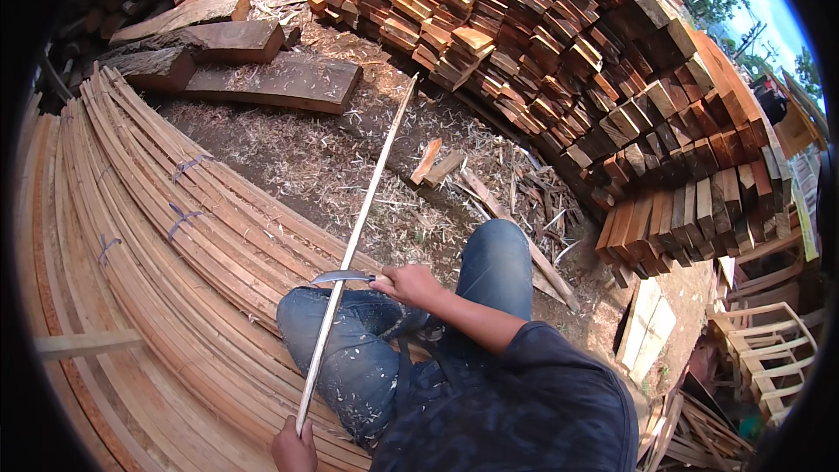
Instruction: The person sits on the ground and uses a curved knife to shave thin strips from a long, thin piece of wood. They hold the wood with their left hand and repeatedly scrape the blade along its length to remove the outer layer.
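Left hand point(294, 447): closed around the near end of one stick point(363, 210). Right hand point(411, 286): gripping one knife point(343, 277) by its pale handle. The knife's curved metal blade crosses the stick at mid-length (whether its edge bites cannot be told). The stick, pale, slender and nearly straight, slants over the left thigh, denim point(494, 262) flecked with shavings, and points away from the body.

Beneath and to the left: long, smooth-sawn strips point(201, 297), too many to count, with three purplish ties point(182, 221) visible. One slat point(87, 343) lies across them.

Ahead, a stretch of dark ground point(288, 166), strewn with curled shavings, separates the strips' edge from the stack; the stick's forward half extends over it. Two short offcuts point(444, 168) lie side by side, right of the stick.

Farther off, left: at least four thick, rough timbers point(271, 83). Right: a high stack point(524, 35) of square-ended lumber, uncounted, its ends projecting unevenly.
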{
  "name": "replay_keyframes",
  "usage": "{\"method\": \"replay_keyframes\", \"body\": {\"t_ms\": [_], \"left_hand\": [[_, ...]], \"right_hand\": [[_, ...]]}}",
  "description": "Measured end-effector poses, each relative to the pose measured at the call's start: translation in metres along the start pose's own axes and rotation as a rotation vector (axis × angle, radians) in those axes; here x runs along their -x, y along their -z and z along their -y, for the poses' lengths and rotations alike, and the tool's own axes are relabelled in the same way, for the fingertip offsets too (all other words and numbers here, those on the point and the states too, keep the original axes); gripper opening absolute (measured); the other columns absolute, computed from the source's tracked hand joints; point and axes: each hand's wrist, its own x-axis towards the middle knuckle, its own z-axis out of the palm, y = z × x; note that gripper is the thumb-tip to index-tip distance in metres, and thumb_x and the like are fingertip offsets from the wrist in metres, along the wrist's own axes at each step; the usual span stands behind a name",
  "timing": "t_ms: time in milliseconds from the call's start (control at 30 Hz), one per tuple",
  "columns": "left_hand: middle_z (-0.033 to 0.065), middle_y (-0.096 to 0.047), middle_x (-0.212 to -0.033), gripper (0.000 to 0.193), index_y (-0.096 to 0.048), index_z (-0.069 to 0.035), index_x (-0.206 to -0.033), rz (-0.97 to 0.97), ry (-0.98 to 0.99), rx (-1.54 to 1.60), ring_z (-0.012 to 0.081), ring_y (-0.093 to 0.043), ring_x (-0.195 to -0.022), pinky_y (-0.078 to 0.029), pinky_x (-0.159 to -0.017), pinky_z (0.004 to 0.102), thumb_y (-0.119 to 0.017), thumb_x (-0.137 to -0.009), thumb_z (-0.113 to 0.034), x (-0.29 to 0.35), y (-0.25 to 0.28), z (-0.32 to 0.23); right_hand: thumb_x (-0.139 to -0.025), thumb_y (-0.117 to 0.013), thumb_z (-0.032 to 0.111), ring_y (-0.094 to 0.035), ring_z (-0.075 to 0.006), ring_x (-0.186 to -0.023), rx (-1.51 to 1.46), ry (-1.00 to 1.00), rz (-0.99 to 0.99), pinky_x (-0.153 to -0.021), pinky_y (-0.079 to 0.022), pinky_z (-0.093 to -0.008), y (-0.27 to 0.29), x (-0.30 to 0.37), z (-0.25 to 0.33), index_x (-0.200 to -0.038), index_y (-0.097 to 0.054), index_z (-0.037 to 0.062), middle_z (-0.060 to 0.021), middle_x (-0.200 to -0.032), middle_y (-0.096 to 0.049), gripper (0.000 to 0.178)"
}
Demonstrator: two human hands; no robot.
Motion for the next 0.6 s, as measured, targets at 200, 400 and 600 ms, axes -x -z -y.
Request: {"method": "replay_keyframes", "body": {"t_ms": [200,400,600], "left_hand": [[0.0259,-0.056,-0.071,0.028,-0.055,-0.001,-0.085,0.042,0.047,0.002,0.0464,-0.054,-0.071,-0.042,-0.060,0.0497,-0.057,-0.090,-0.029,0.002,0.008,-0.008],[0.0236,-0.056,-0.064,0.029,-0.055,-0.001,-0.084,0.056,0.095,-0.051,0.0435,-0.056,-0.064,-0.042,-0.057,0.0494,-0.058,-0.090,-0.029,-0.005,0.002,-0.004],[0.0235,-0.056,-0.064,0.026,-0.056,-0.002,-0.086,0.132,0.120,-0.029,0.0430,-0.056,-0.063,-0.043,-0.056,0.0478,-0.058,-0.090,-0.027,-0.011,0.007,-0.007]], "right_hand": [[-0.088,-0.044,0.061,-0.064,-0.0370,-0.063,0.123,-0.213,-0.042,-0.055,-0.050,-0.0471,-0.009,-0.032,-0.030,-0.082,-0.063,0.0097,-0.0175,-0.064,-0.063,0.055],[-0.088,-0.046,0.060,-0.066,-0.0359,-0.073,0.113,-0.437,-0.051,-0.064,-0.052,-0.0468,0.008,-0.063,-0.090,-0.085,-0.068,0.0068,-0.0178,-0.072,-0.066,0.058],[-0.088,-0.047,0.059,-0.064,-0.0360,-0.061,0.078,0.080,0.068,-0.056,-0.051,-0.0461,-0.022,-0.032,-0.034,-0.081,-0.063,0.0097,-0.0170,-0.061,-0.062,0.052]]}}
